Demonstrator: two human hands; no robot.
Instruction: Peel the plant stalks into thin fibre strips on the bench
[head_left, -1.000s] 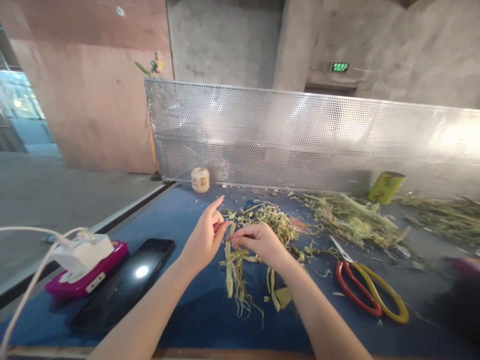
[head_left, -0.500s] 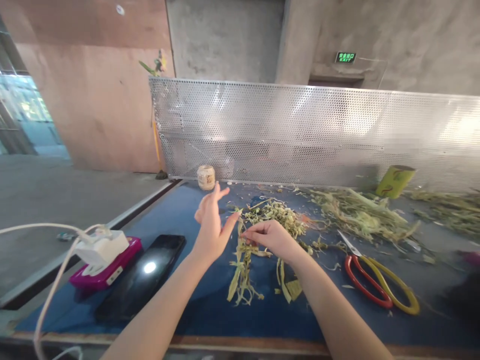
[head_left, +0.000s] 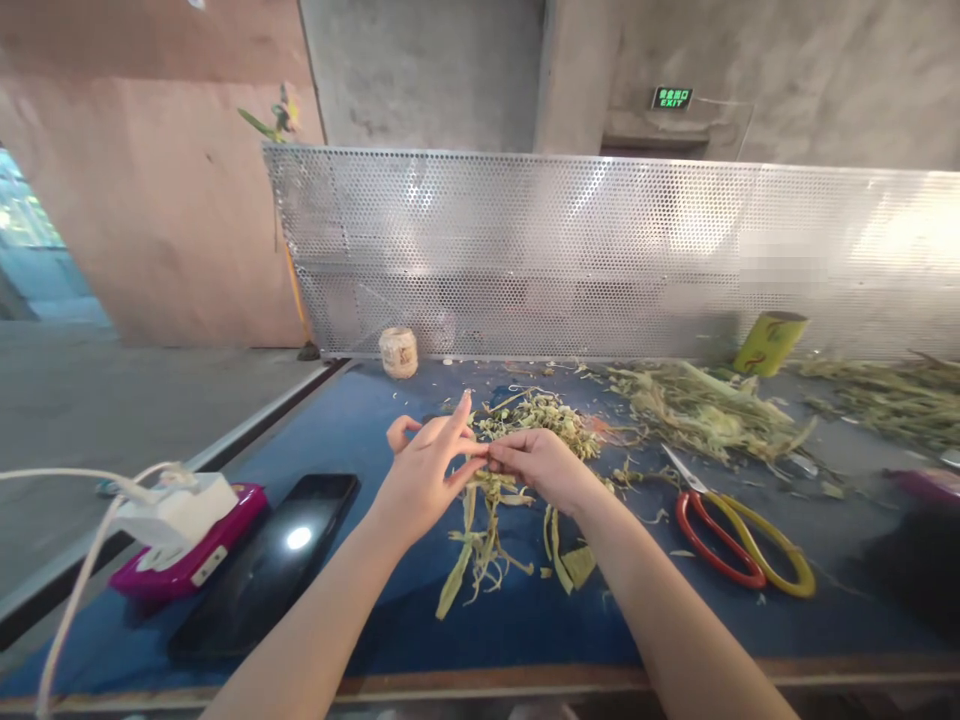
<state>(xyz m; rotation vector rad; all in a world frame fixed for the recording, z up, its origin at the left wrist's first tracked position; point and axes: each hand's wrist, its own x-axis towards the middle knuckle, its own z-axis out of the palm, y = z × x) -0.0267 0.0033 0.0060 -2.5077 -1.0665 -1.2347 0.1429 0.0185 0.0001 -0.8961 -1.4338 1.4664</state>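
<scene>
My left hand (head_left: 425, 470) is raised above a blue table (head_left: 360, 420), fingers spread, its thumb and forefinger meeting my right hand at a strip of dried plant. My right hand (head_left: 534, 462) is closed in a pinch on a bundle of dried leaf strips (head_left: 480, 540) that hangs down to the table. Behind both hands lies a heap of dried greenish plant bits (head_left: 541, 415).
Scissors with red and yellow handles (head_left: 739, 545) lie to the right. A black phone (head_left: 270, 560), a pink device (head_left: 187, 560) and a white charger (head_left: 176, 510) with cable sit at the left. A small jar (head_left: 398, 352), a yellow-green cup (head_left: 770, 343) and more stalks (head_left: 705, 415) lie before a perforated metal panel (head_left: 600, 250).
My left hand opened and lifted away half a second ago, then came back to meet my right hand at the strips. The hanging bundle shifted slightly.
</scene>
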